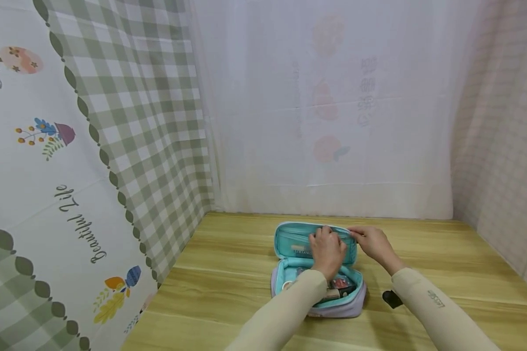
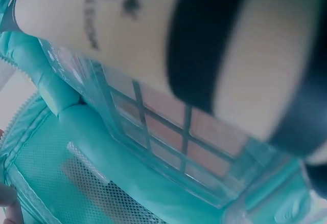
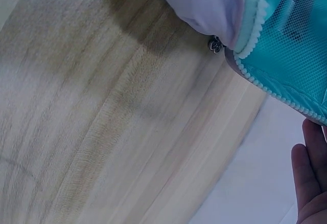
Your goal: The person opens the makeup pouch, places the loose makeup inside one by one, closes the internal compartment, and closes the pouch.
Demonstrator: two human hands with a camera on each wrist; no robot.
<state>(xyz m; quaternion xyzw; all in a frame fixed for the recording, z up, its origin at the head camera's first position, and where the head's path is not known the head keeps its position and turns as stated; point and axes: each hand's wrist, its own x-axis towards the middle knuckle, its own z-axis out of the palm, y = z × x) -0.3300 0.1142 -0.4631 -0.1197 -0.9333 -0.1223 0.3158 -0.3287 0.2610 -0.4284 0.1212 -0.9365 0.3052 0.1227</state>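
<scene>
A lilac cosmetic bag [image 1: 340, 311] with turquoise lining sits on the table, its lid [image 1: 285, 243] raised at the back. At the upper part of the lid's mesh pocket, my left hand [image 1: 328, 253] grips with curled fingers, their tips partly hidden. My right hand [image 1: 376, 246] pinches the lid's upper right corner. The right wrist view has that hand's fingers [image 3: 306, 175] against the zipped rim. Inside the bag, a beige foundation bottle [image 2: 66, 17] with black bands lies over a clear-lidded makeup palette [image 2: 163, 132]. Something pale shows behind the mesh [image 2: 102, 193].
On the wooden table [image 1: 228, 273], a small black object [image 1: 392, 299] lies right of the bag, close to my right sleeve. A white cloth [image 1: 263, 146] hangs behind the table, and a green checked cloth [image 1: 153, 97] hangs along the left.
</scene>
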